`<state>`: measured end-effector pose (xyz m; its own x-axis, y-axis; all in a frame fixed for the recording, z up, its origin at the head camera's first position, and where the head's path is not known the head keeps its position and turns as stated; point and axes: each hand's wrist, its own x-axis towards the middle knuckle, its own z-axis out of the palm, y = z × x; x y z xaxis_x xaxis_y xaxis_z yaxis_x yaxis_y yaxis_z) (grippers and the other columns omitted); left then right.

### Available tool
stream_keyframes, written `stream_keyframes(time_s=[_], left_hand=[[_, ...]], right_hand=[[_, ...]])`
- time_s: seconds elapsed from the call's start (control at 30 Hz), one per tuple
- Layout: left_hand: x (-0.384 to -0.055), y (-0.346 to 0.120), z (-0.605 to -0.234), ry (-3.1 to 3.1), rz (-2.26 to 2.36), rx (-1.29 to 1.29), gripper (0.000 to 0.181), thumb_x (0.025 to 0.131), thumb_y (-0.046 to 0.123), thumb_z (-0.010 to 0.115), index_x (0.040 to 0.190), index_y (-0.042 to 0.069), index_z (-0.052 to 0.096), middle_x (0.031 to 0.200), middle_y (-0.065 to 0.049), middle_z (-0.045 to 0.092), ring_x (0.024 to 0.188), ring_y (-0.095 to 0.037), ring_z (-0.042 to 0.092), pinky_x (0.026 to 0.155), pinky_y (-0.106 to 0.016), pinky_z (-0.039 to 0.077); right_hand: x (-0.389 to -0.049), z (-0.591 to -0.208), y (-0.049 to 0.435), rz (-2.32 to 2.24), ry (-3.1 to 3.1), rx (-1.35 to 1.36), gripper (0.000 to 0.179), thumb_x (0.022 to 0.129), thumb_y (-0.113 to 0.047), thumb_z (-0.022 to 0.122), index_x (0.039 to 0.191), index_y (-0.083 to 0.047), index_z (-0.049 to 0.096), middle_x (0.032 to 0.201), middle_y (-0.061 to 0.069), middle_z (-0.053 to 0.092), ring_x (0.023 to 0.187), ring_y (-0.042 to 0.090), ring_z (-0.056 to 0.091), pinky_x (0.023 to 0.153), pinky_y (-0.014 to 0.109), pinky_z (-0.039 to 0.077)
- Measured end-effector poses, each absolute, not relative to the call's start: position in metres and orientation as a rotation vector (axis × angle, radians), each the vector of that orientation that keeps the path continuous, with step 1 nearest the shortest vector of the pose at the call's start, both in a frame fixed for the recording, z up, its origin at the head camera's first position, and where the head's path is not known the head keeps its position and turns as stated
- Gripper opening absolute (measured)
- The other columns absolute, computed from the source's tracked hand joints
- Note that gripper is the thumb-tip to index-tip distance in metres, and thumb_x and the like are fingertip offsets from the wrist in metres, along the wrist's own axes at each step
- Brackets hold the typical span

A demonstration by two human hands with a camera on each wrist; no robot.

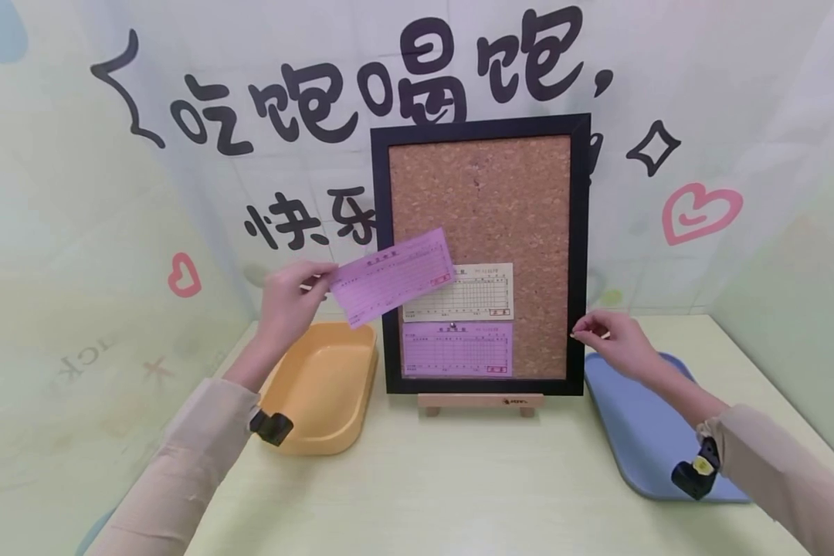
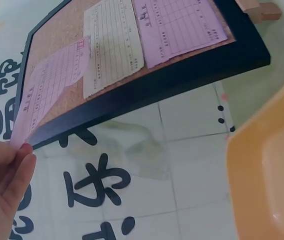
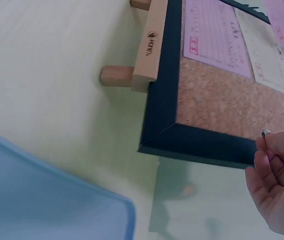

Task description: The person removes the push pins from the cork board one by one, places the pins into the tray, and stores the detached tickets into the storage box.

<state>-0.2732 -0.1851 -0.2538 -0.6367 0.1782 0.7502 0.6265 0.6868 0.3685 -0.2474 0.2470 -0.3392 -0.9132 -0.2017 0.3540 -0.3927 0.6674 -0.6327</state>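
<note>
My left hand pinches the left end of a pink printed receipt slip, which tilts up to the right in front of the corkboard. That slip overlaps the upper left of a cream slip on the board. Below it lies another pink slip, with a small pin where the two meet. Beside the board's lower right frame, my right hand holds a tiny silvery pushpin between thumb and fingertip. In the left wrist view, the held slip bends lengthwise.
The black-framed board stands on a wooden easel foot on the pale table. An orange tray sits left of it, a blue tray right, under my right forearm. A wall with black lettering rises behind.
</note>
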Motion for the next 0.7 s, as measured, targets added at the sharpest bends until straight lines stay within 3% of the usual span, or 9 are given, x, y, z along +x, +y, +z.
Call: stream_keyframes(time_s=[0.1, 0.17, 0.33, 0.53, 0.7], left_hand=[[-0.269, -0.196, -0.262, -2.145, -0.864, -0.557, 0.014, 0.08, -0.006, 0.062, 0.093, -0.006, 0.068, 0.088, -0.018, 0.068, 0.069, -0.023, 0.064, 0.058, -0.014, 0.051], [-0.267, -0.202, -0.268, -2.119, -0.933, -0.5, 0.014, 0.08, -0.006, 0.062, 0.092, -0.006, 0.068, 0.088, -0.019, 0.067, 0.067, -0.011, 0.063, 0.056, -0.008, 0.048], [-0.263, -0.222, -0.287, -2.078, -1.107, -0.322, 0.015, 0.083, -0.003, 0.06, 0.095, -0.007, 0.067, 0.088, -0.021, 0.067, 0.064, 0.012, 0.054, 0.055, -0.009, 0.048], [-0.255, -0.243, -0.31, -2.031, -1.231, -0.193, 0.017, 0.082, -0.004, 0.06, 0.096, -0.01, 0.066, 0.09, -0.027, 0.064, 0.062, 0.01, 0.056, 0.054, -0.011, 0.049], [-0.246, -0.254, -0.322, -2.021, -1.282, -0.156, 0.016, 0.081, -0.006, 0.06, 0.096, -0.012, 0.066, 0.091, -0.027, 0.064, 0.062, 0.008, 0.057, 0.055, -0.012, 0.05]], right_hand=[[-0.244, -0.351, 0.253, 1.099, -2.639, 0.432, 0.009, 0.087, -0.006, 0.059, 0.088, 0.002, 0.062, 0.081, 0.012, 0.062, 0.069, 0.011, 0.051, 0.053, 0.021, 0.045], [-0.241, -0.36, 0.257, 1.123, -2.652, 0.399, 0.011, 0.088, -0.008, 0.058, 0.089, 0.002, 0.062, 0.08, 0.01, 0.062, 0.068, 0.01, 0.051, 0.053, 0.021, 0.044], [-0.235, -0.374, 0.265, 1.205, -2.689, 0.36, 0.014, 0.088, -0.011, 0.058, 0.091, 0.002, 0.062, 0.077, 0.005, 0.06, 0.066, 0.011, 0.051, 0.051, 0.022, 0.042], [-0.23, -0.377, 0.268, 1.273, -2.686, 0.403, 0.018, 0.089, -0.012, 0.058, 0.094, 0.005, 0.061, 0.075, 0.002, 0.058, 0.063, 0.008, 0.049, 0.05, 0.023, 0.042], [-0.226, -0.378, 0.276, 1.404, -2.656, 0.368, 0.022, 0.09, -0.013, 0.056, 0.098, 0.008, 0.059, 0.078, -0.003, 0.059, 0.067, 0.004, 0.052, 0.058, 0.022, 0.048]])
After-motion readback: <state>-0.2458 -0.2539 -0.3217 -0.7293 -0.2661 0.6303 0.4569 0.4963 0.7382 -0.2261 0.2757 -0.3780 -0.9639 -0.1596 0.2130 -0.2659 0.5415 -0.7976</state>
